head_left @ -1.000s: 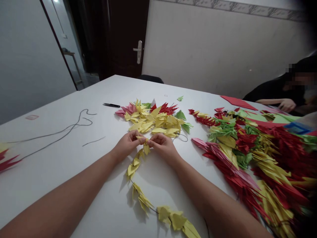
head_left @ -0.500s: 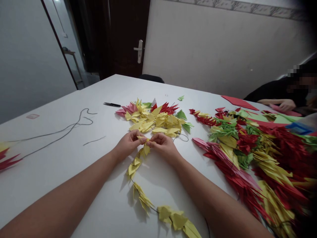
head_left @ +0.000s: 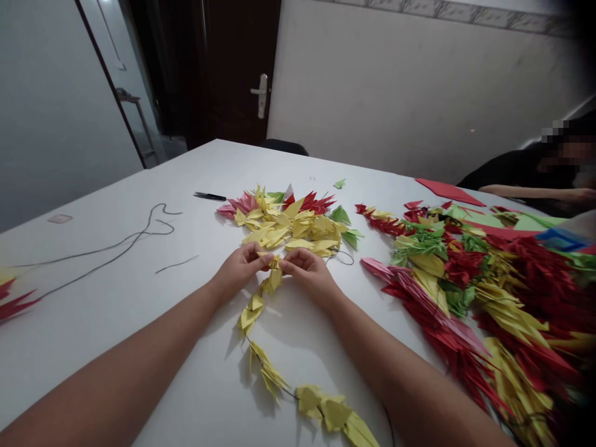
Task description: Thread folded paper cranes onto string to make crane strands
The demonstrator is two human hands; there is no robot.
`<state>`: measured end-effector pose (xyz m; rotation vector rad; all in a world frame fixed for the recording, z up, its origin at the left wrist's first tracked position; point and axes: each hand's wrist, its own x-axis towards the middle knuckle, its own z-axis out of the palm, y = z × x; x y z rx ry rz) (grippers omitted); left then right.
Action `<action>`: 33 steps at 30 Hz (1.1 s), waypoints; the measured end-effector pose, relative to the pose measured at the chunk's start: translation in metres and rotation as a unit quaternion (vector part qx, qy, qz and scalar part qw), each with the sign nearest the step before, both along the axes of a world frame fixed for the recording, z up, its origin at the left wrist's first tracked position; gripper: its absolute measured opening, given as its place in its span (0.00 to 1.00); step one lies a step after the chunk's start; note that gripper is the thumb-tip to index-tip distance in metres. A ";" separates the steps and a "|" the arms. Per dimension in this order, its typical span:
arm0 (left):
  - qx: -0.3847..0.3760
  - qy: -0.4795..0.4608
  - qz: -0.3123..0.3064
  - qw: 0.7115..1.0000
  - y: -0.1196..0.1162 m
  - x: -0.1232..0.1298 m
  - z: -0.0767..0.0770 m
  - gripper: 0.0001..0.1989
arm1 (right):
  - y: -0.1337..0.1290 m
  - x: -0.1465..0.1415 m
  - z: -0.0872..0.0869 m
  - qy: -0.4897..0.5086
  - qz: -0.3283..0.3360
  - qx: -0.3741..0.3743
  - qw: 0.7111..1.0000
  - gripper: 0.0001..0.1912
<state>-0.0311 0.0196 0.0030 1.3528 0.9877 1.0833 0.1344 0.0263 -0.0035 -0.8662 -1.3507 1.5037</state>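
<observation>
My left hand [head_left: 246, 268] and my right hand [head_left: 305, 271] meet over the middle of the table, fingertips pinched on a folded yellow paper piece [head_left: 274, 263]. It sits at the upper end of a garland of yellow folded paper [head_left: 252, 314] threaded on dark cord, which curves down toward the near edge. Just beyond my fingers lies a pile of loose yellow paper pieces [head_left: 298, 226], with pink, red and green ones around it. A thin loop of dark cord [head_left: 343, 257] shows right of my right hand.
Black thread snips [head_left: 209, 196] lie behind my left hand. Dark cord [head_left: 139, 233] trails left to a red paper piece [head_left: 16, 304]. Red, yellow, green and pink paper garlands [head_left: 465, 267] heap on the right. A person in dark clothing [head_left: 512, 174] sits at the far right.
My hands hardly move, still pinching the yellow piece; its folds have shifted slightly between my fingers. The other person's hand has moved to the right, away from the pink paper.
</observation>
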 end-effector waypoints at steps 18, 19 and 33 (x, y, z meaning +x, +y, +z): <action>0.019 -0.019 -0.034 0.999 -0.002 0.000 0.005 0.16 | -0.001 -0.001 0.002 -0.007 -0.015 -0.017 1.000 0.21; 0.018 -0.018 -0.032 0.999 -0.002 0.000 0.004 0.16 | -0.001 -0.001 0.002 -0.002 -0.013 -0.014 1.000 0.21; 0.008 0.008 0.028 1.000 0.004 0.002 -0.009 0.16 | 0.005 -0.001 -0.001 -0.057 -0.019 -0.010 0.998 0.21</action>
